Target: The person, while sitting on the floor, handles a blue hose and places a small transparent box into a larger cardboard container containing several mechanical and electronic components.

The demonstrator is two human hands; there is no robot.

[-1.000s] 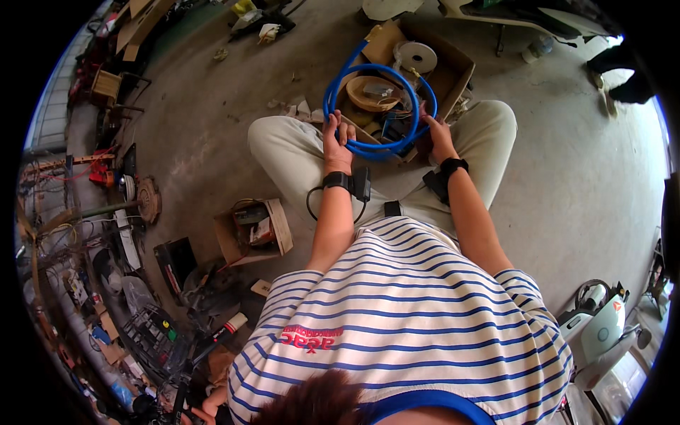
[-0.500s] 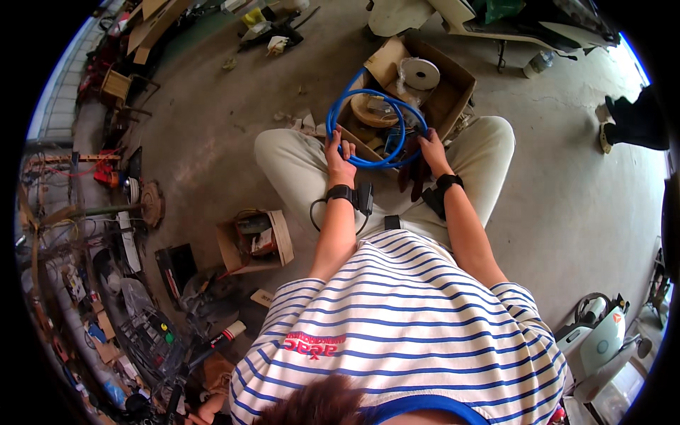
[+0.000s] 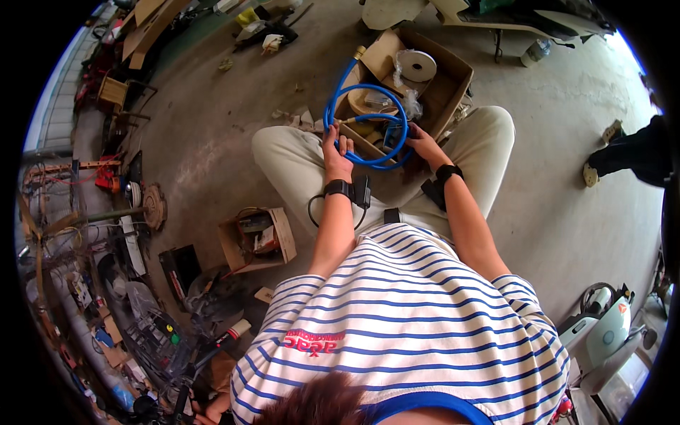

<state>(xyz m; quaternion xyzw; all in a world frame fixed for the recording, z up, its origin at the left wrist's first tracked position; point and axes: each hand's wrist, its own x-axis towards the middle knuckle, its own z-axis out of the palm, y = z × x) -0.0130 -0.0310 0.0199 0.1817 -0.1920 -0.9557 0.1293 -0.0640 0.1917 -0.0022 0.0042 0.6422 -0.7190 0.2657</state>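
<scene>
A blue hose (image 3: 404, 113) is wound into loose loops in front of me, with a brass-coloured fitting (image 3: 359, 52) on the end that sticks up at the far left. Another brass-coloured end shows beside my left fingers. My left hand (image 3: 338, 154) is closed round the left side of the coil. At the coil's right side, my right hand (image 3: 426, 146) grips the hose, its fingertips partly hidden. Below the loops stands an open cardboard box (image 3: 453, 85) holding a white spool (image 3: 416, 66), a round tan roll and clear plastic packaging.
A smaller cardboard box (image 3: 285, 237) with tools is on the floor to my left. Clutter and shelving line the left wall. Scooters stand at the far side and the lower right (image 3: 602, 333). At the right edge a person's dark trouser leg (image 3: 634, 152) shows.
The coil has become tighter and its right side has moved left with my right hand. The far hose end now points upward with its fitting visible. The person at right has shifted position.
</scene>
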